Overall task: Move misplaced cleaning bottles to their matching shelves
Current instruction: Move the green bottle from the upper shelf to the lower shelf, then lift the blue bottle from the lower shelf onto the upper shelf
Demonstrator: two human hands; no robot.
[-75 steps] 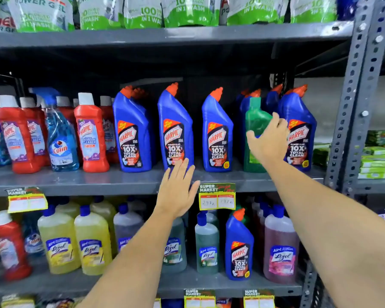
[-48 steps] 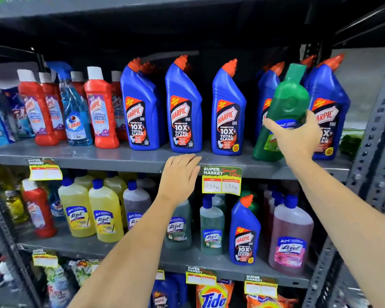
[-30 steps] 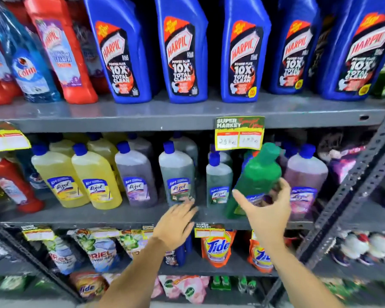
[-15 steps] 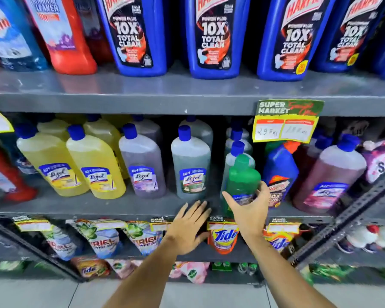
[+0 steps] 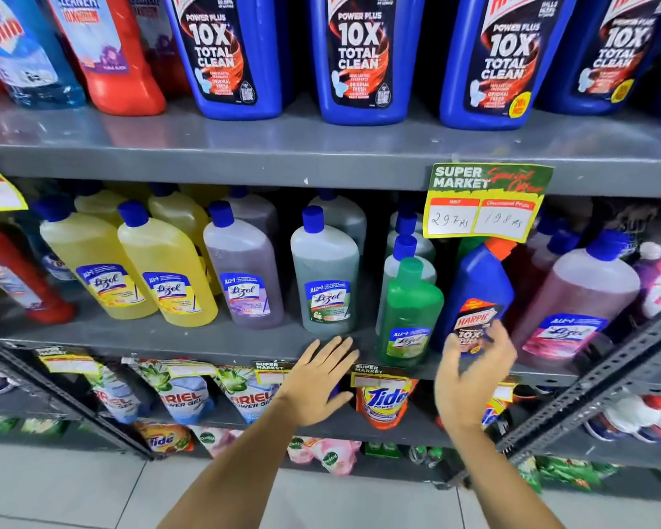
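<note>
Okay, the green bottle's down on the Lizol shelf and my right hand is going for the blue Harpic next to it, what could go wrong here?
1. The green bottle stands near the shelf's front edge, close beside the blue Harpic bottle; pulling the Harpic out may knock it off.
2. The right hand is open, fingers only at the Harpic's lower label; a low grip could tip the tall bottle.
3. The hanging price tag sits over the Harpic's orange cap and may snag.

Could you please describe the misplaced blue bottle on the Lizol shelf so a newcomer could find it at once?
Find the yellow price tag hanging from the upper shelf's edge. Directly below it, on the Lizol shelf, stands a Harpic bottle by the right hand. It alone there is opaque blue with an orange cap.
</note>
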